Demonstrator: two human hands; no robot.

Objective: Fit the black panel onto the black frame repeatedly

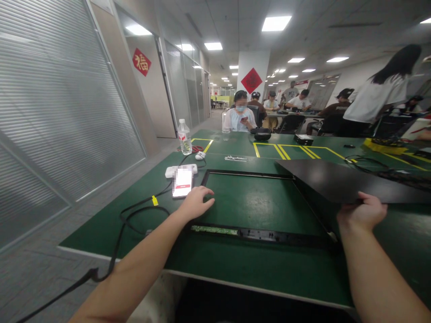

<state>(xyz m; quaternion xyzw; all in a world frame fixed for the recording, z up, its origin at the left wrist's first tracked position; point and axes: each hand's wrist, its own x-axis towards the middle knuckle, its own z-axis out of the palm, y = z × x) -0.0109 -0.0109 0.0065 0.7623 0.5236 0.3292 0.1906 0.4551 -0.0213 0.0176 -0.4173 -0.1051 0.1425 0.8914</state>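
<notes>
A thin flat black panel (340, 179) is raised off the table on the right, tilted. My right hand (363, 211) is closed on its near edge, with the fingers partly hidden beneath it. On the table lies an empty black rectangular frame (283, 236), and a green circuit board strip (215, 230) runs along part of its near side. At the frame's left side, my left hand (199, 202) has its fingers stretched out and holds nothing visible. Just left of those fingers is a phone (182, 183) with a lit screen.
The green table (128, 240) also bears a water bottle (184, 138), red-handled scissors (198, 149), a white mouse (200, 155) and a white box-like object (170, 172). A black cable (123, 224) trails off its left edge. A masked person (239, 114) sits opposite; others are behind.
</notes>
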